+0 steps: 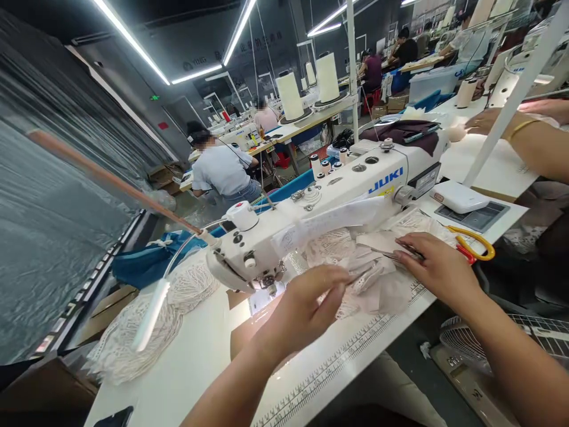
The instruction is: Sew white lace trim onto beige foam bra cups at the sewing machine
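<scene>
Beige lace-edged fabric lies in a loose heap on the sewing table, right of the needle area of a white JUKI sewing machine. My left hand is closed, thumb and fingers pinching an edge of this fabric in front of the machine. In my right hand are small metal thread snips, their blades pointing left over the cloth. The fingertips of the left hand are partly hidden behind its own knuckles. More pale lace is bunched under the machine arm.
Yellow-handled scissors lie beside my right wrist. A white case rests at the table's right end. Lace bundles and a lamp are at left. A ruler tape runs along the front edge. A co-worker's arm is at right.
</scene>
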A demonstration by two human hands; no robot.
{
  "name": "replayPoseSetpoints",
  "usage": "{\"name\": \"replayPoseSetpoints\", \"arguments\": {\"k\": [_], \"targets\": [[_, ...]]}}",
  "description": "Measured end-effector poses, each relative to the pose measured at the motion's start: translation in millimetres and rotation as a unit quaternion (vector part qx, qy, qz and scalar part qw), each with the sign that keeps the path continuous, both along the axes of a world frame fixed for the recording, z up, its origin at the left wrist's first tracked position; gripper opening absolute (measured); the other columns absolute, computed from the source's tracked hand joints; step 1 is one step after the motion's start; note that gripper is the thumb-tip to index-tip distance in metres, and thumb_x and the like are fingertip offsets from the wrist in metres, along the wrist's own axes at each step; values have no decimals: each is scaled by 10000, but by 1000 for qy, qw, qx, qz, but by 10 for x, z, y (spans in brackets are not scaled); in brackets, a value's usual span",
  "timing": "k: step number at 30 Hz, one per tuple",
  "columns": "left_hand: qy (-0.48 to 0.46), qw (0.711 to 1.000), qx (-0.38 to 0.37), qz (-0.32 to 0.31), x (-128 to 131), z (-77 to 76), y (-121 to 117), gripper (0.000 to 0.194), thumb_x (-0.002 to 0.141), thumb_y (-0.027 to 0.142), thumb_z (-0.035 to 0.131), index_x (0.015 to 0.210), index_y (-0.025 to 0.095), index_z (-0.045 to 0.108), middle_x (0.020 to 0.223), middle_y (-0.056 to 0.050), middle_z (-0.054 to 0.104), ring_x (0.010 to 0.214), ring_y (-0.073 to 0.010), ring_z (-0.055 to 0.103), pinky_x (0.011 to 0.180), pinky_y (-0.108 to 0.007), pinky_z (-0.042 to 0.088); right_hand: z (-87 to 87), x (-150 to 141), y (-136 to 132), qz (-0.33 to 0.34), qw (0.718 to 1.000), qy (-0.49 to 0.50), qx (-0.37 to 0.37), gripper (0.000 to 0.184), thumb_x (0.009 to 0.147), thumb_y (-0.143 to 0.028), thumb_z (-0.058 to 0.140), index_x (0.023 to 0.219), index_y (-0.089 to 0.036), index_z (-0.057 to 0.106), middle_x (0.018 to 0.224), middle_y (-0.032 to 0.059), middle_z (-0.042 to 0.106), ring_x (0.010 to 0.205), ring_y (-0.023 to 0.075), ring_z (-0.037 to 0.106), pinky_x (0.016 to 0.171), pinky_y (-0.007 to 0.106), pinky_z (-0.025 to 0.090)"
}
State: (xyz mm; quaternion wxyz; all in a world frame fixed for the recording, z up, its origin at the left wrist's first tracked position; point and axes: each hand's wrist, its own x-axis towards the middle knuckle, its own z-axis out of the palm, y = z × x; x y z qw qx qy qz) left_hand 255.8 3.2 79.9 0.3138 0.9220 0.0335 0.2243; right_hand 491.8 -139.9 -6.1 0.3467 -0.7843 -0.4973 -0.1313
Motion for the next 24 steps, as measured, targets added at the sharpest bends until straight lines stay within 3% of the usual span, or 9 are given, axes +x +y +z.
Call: {"name": "replayPoseSetpoints", "arguments": {"k": [2, 5, 7, 9, 12, 14, 18, 22, 24], "targets": [[-16, 999, 6, 31, 350, -92, 69, 228, 936, 168, 460, 1068, 173, 646, 1077, -84, 708, 1044, -191, 650, 930, -325, 522, -68, 140, 105, 0, 996, -24, -81, 245, 892, -328, 520, 1045, -191, 653, 1070, 88, 702, 905, 260, 683, 657, 344, 512], [40, 996, 41, 72, 767, -260, 188, 243, 901, 159, 474, 1062, 152, 656, 1142, -105, 687, 1106, -224, 620, 984, -361, 492, -149, 200, 211, 6, 987, -44, -151, 194, 878, -280, 510, 937, -181, 666, 930, 75, 715, 739, 259, 690, 516, 333, 450], [95, 987, 82, 97, 953, -351, 253, 293, 864, 173, 521, 1135, 150, 631, 1221, -115, 647, 1148, -254, 589, 1006, -394, 473, -168, 189, 219, 7, 993, -55, -107, 176, 877, -268, 505, 901, -173, 650, 883, 74, 705, 731, 255, 686, 507, 327, 436], [143, 975, 123, 120, 1070, -406, 289, 305, 839, 217, 566, 1133, 161, 627, 1217, -112, 638, 1118, -281, 589, 977, -422, 479, -157, 172, 192, 16, 997, -75, -18, 159, 885, -256, 504, 925, -166, 630, 896, 77, 698, 772, 243, 685, 543, 318, 452], [166, 965, 153, 134, 1134, -429, 290, 147, 851, 209, 529, 904, 176, 662, 1062, -84, 676, 974, -260, 620, 881, -398, 504, -108, 158, 147, 45, 990, -93, 95, 110, 880, -210, 527, 938, -171, 611, 905, 80, 697, 820, 222, 680, 613, 303, 480], [126, 973, 149, 126, 1113, -413, 262, 172, 865, 160, 476, 854, 174, 647, 1049, -78, 678, 963, -235, 618, 870, -365, 498, -83, 155, 134, 40, 988, -83, 126, 103, 877, -200, 540, 951, -183, 610, 934, 85, 693, 863, 221, 673, 660, 303, 494], [21, 988, 128, 79, 959, -249, 140, 196, 922, 197, 422, 882, 163, 611, 961, -89, 681, 920, -207, 610, 839, -334, 478, -143, 149, 144, 24, 989, -25, 145, 151, 880, -247, 568, 1016, -197, 610, 1016, 101, 674, 987, 242, 646, 779, 336, 511], [0, 993, 95, 65, 664, 130, -37, 313, 951, 250, 428, 659, 170, 505, 651, -24, 547, 664, -144, 515, 667, -280, 408, -318, 153, 154, 39, 992, 9, 122, 161, 873, -259, 553, 1007, -200, 618, 1054, 108, 671, 988, 251, 651, 778, 360, 524], [1, 997, 23, 69, 422, 332, -106, 351, 952, 255, 450, 613, 164, 471, 591, 2, 470, 584, -111, 443, 592, -254, 357, -379, 160, 149, 44, 993, 10, 112, 173, 867, -246, 540, 1013, -207, 624, 1071, 104, 677, 988, 257, 655, 777, 375, 531]]}}
